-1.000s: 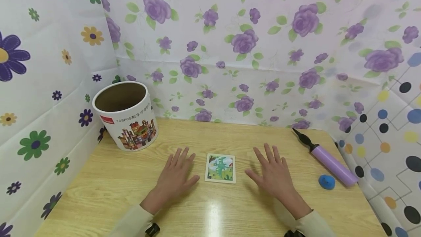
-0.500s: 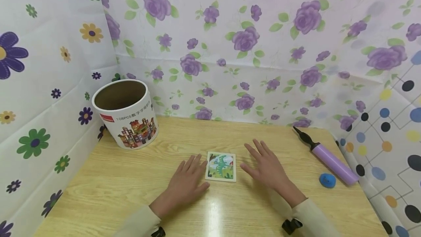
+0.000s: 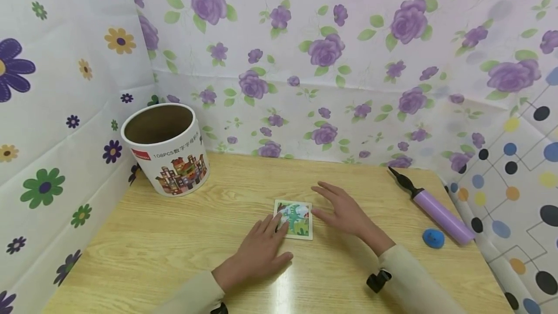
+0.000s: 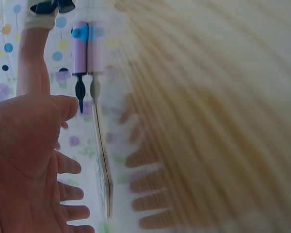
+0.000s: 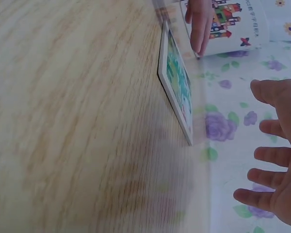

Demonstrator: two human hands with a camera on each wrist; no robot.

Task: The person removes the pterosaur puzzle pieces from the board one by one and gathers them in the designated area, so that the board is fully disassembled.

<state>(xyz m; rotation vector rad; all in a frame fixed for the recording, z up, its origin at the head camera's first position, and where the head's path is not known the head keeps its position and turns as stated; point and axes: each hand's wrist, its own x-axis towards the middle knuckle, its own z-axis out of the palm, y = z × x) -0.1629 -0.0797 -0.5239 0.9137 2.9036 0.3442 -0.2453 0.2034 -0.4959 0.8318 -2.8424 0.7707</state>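
A small square picture board (image 3: 302, 227) with a green dinosaur and a pale frame lies flat on the wooden table (image 3: 187, 246). My left hand (image 3: 257, 254) reaches over its left side, fingers straight, hiding part of the picture. In the left wrist view that hand (image 4: 24, 160) appears raised off the surface, the board (image 4: 106, 179) showing edge-on beside the fingers. Just off the board's right edge is my right hand (image 3: 342, 211), fingers extended and thumb apart. The right wrist view shows a gap between this hand (image 5: 283, 155) and the board (image 5: 177, 80).
A white printed tub (image 3: 165, 149) stands at the back left, its top uncovered. On the right lie a purple hand pump (image 3: 442, 214) with a black nozzle and a small blue lump (image 3: 433, 238). Patterned cloth (image 3: 296, 62) hangs along the back and both sides.
My left hand has moved rightward until its fingers overlap the board's left side. The right hand has come leftward and turned inward, closer to the board. The board stays in place.
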